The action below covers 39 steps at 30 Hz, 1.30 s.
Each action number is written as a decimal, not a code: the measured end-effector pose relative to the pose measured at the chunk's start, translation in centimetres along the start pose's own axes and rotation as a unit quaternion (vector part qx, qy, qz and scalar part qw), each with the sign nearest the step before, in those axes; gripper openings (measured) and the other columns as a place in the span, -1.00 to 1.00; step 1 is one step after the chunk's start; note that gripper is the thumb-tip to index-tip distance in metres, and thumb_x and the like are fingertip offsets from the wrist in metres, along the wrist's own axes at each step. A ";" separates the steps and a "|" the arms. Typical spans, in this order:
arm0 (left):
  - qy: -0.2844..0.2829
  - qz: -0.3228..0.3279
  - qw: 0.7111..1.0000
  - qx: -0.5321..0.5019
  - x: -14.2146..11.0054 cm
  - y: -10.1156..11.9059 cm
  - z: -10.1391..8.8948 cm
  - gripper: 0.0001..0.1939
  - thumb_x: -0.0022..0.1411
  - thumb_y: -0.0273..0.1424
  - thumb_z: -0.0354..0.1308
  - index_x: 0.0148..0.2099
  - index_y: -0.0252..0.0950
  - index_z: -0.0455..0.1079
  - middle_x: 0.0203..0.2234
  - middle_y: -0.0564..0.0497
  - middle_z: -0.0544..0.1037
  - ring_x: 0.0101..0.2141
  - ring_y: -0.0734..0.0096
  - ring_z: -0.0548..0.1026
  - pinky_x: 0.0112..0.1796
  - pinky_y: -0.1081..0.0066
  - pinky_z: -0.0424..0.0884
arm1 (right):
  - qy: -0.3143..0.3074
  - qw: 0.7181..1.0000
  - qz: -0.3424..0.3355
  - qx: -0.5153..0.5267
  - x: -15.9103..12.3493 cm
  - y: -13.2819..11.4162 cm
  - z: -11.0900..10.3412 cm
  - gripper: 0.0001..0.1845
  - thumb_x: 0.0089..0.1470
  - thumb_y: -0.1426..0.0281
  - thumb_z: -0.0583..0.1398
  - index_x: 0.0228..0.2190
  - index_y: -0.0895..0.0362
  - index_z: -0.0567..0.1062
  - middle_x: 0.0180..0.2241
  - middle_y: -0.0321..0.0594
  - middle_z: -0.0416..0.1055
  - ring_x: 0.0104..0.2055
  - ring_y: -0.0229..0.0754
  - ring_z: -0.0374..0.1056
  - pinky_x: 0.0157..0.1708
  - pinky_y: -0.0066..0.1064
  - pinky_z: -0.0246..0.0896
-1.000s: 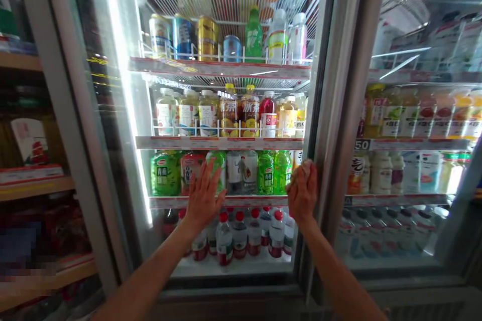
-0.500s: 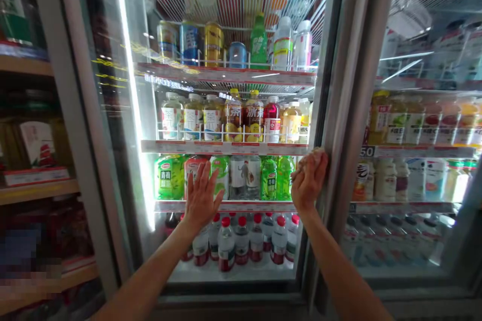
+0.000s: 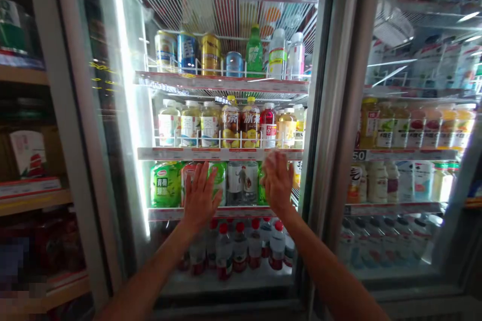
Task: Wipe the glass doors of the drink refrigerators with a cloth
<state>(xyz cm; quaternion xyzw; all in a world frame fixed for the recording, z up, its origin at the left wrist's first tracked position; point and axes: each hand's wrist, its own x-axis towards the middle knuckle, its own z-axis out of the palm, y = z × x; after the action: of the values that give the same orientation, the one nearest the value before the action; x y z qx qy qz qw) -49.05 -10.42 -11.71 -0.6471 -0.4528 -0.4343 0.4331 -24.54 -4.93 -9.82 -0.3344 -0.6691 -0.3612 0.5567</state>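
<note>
My left hand is raised with its fingers spread, palm toward the glass door of a drinks fridge. Green bottles and a red-labelled bottle stand behind the glass near it. My right hand, slightly blurred, presses a pale crumpled cloth against the glass, with the cloth mostly under the fingers. It is level with the shelf edge, in front of green bottles that it partly hides. Clear bottles with printed labels show between the two hands.
The metal door frame runs upright to the right of my right hand. Beyond it stands another glass-fronted fridge with bottles. Cans fill an upper shelf, and red-capped bottles the lowest. Wooden shelves with goods are at left.
My right hand has moved the cloth leftward across the glass, away from the door frame. My left hand stays spread in nearly the same place. The view has shifted slightly.
</note>
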 end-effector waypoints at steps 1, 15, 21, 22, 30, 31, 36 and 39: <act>0.002 0.000 1.000 -0.003 0.2 0.1 0.0 -0.32 0.19 -0.32 0.02 0.30 -0.25 -0.15 0.25 -0.18 -0.01 0.25 0.15 -0.10 0.18 0.00 -0.11 | -0.007 1.000 -0.023 -0.001 -0.2 -0.5 0.2 -0.46 0.12 0.45 0.03 0.14 -0.01 0.16 0.25 -0.17 -0.04 0.30 -0.08 -0.19 0.21 -0.05 -0.19; 0.032 -0.006 0.997 -0.071 1.6 1.0 -1.4 -0.38 0.21 -0.39 0.00 0.28 -0.24 -0.10 0.22 -0.20 0.09 0.23 0.15 -0.01 0.17 0.00 -0.05 | -0.011 0.996 -0.085 0.015 2.1 -6.6 2.2 -0.43 0.11 0.46 0.02 0.16 0.01 0.10 0.19 -0.16 0.11 0.30 -0.12 -0.17 0.22 -0.05 -0.29; 0.054 -0.070 0.940 -0.331 3.6 6.9 -1.4 -0.52 0.29 -0.47 -0.22 0.26 -0.22 -0.04 0.17 -0.11 0.20 0.15 0.38 0.21 0.11 0.30 0.22 | 0.017 0.998 -0.035 0.052 2.7 -6.9 2.4 -0.32 0.15 0.44 -0.06 0.24 0.15 -0.22 0.18 -0.04 0.13 0.30 -0.14 -0.19 0.23 -0.03 -0.39; 0.058 -0.089 0.931 -0.349 4.0 7.4 -1.1 -0.53 0.30 -0.46 -0.23 0.25 -0.23 -0.02 0.17 -0.11 0.20 0.15 0.38 0.21 0.11 0.30 0.21 | 0.006 0.997 -0.049 0.053 2.5 -6.3 2.1 -0.30 0.15 0.41 -0.05 0.24 0.15 -0.25 0.19 -0.02 0.11 0.30 -0.12 -0.20 0.23 -0.01 -0.38; 0.089 -0.071 0.982 -0.151 7.1 8.0 1.2 -0.55 0.26 -0.39 -0.10 0.19 -0.24 0.10 0.08 -0.12 0.33 0.12 0.26 0.23 0.19 0.05 -0.09 | 0.048 0.998 -0.003 -0.027 1.7 2.3 -1.2 -0.27 0.11 0.31 0.03 0.24 0.11 -0.17 0.27 0.02 -0.15 0.31 0.04 -0.25 0.18 0.12 -0.36; 0.081 -0.055 0.987 -0.129 7.6 8.6 1.8 -0.54 0.25 -0.41 -0.10 0.20 -0.24 0.09 0.10 -0.12 0.31 0.15 0.26 0.18 0.20 0.05 -0.14 | 0.049 0.998 0.010 -0.042 1.9 2.9 -1.2 -0.29 0.12 0.32 0.01 0.23 0.10 -0.14 0.27 0.01 -0.13 0.31 0.04 -0.25 0.18 0.12 -0.36; 0.074 0.063 0.993 -0.063 9.4 10.9 4.4 -0.50 0.23 -0.46 -0.10 0.23 -0.36 0.04 0.18 -0.13 0.20 0.25 0.26 -0.06 0.21 0.11 -0.14 | 0.044 0.997 -0.028 -0.064 1.8 3.2 -0.9 -0.34 0.12 0.35 0.02 0.22 0.07 -0.06 0.23 -0.01 0.00 0.29 -0.01 -0.17 0.19 0.07 -0.30; 0.069 0.124 0.989 -0.035 8.8 7.1 3.7 -0.50 0.24 -0.45 -0.10 0.23 -0.31 0.05 0.17 -0.07 0.22 0.24 0.32 -0.03 0.22 0.15 -0.20 | 0.048 0.996 -0.030 -0.067 1.5 3.5 -1.1 -0.36 0.11 0.36 0.04 0.20 0.08 -0.02 0.22 0.02 0.03 0.28 -0.01 -0.13 0.18 0.06 -0.27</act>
<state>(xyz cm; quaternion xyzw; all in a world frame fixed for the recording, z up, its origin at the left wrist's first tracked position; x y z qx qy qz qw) -39.69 -6.55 -5.39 -0.6815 -0.3221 -0.4368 0.4909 -21.22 -4.00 -7.77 -0.3331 -0.6254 -0.4373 0.5538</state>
